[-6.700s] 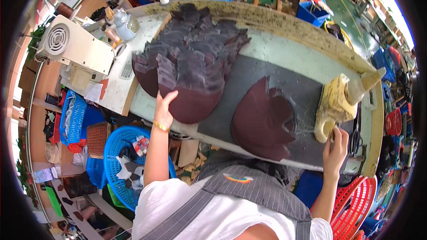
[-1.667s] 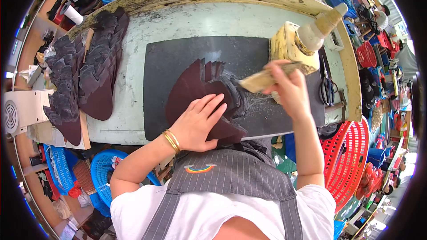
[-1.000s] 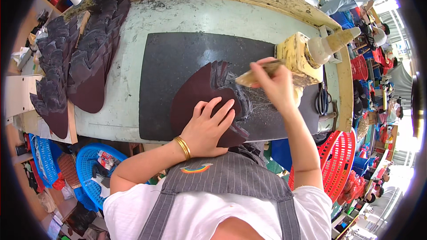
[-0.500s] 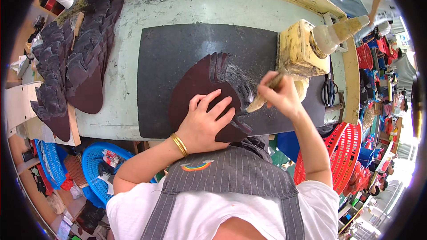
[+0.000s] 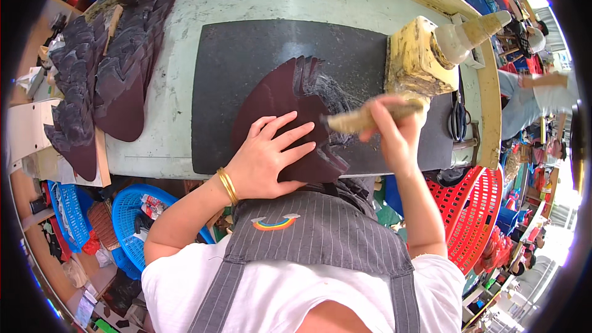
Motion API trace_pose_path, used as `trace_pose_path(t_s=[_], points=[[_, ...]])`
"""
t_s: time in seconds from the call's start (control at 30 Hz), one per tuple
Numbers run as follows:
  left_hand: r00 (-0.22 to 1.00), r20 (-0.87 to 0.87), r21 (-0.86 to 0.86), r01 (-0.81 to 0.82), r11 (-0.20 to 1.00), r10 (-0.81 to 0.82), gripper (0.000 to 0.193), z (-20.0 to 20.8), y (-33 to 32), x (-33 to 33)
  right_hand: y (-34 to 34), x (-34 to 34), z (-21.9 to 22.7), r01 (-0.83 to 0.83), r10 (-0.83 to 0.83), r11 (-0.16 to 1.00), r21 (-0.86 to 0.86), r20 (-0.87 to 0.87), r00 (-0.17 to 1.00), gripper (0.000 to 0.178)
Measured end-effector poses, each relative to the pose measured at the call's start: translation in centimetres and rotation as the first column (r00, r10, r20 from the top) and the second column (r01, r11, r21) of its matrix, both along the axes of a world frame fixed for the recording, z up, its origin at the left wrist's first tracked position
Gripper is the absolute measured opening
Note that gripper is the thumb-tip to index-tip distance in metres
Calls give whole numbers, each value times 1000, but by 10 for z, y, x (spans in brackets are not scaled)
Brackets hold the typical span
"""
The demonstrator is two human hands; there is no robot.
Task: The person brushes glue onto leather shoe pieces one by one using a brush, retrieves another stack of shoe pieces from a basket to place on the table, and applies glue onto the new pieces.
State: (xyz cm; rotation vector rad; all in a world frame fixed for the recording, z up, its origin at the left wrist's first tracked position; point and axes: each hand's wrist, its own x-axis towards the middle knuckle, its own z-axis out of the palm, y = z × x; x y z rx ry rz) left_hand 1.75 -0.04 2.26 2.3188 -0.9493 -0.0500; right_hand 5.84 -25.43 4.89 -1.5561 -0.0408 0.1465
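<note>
A fanned set of maroon pieces was found on the black mat, in front of the worker's body, with its stepped, grey-smeared edges turned to the right. By this placing, the smeared edges were left exposed on the side of the tool, and the mat was presumably laid to shield the pale tabletop from smears.

The left hand was laid palm down on the plain part of the pieces, fingers spread and nothing grasped. It was judged to be so placed that the layers were pinned against sliding while the edges were kept uncovered. In the right hand a pale brush was gripped, its tip pointed left at the stepped edges; contact could not be confirmed owing to blur.

A yellow container was stood at the mat's right end, within easy reach of the brush. Scissors were noted beyond the mat. Two overlapped stacks were set at the far left, apparently to keep the mat uncrowded.
</note>
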Motion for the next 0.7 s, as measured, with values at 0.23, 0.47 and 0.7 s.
trace_pose_path(t_s=[0.23, 0.47, 0.7], points=[[997, 80, -125, 18, 992, -8, 51, -22, 7, -7, 55, 75, 17, -285, 289, 850, -443, -59, 955, 24], [995, 91, -186, -11, 982, 29, 46, -28, 12, -6, 62, 82, 18, -630, 545, 616, -473, -321, 774, 26], [989, 145, -210, -1, 978, 32, 43, -30, 10, -8, 32, 22, 15, -439, 375, 805, -399, -231, 898, 15]])
